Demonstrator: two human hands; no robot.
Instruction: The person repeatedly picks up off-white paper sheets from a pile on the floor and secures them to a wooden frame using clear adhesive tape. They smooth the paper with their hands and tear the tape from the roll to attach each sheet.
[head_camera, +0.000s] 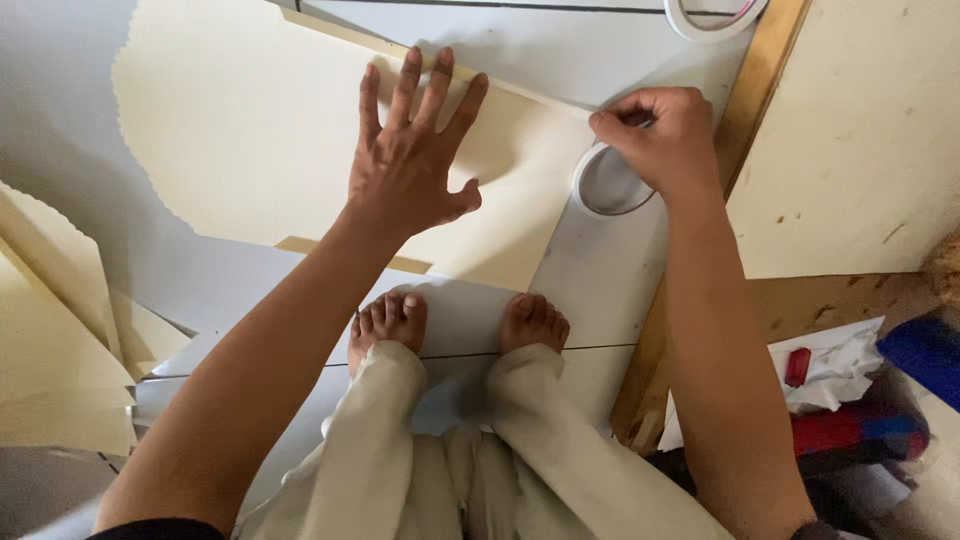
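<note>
My left hand (412, 160) lies flat with fingers spread on a large cream sheet (240, 130) that rests on the pale grey floor. My right hand (660, 135) has its fingers pinched together at the sheet's right corner, just above a white tape roll (608, 185). Whether it grips the end of the tape or the roll's rim is hidden by the fingers. My bare feet (455, 325) stand just below the sheet.
A second tape roll (715, 15) lies at the top edge. A wooden strip (760, 110) runs down the right, with a cream panel (860, 150) beyond it. More cream sheets (60, 340) lie at left. Red and blue items and crumpled paper (850, 390) sit lower right.
</note>
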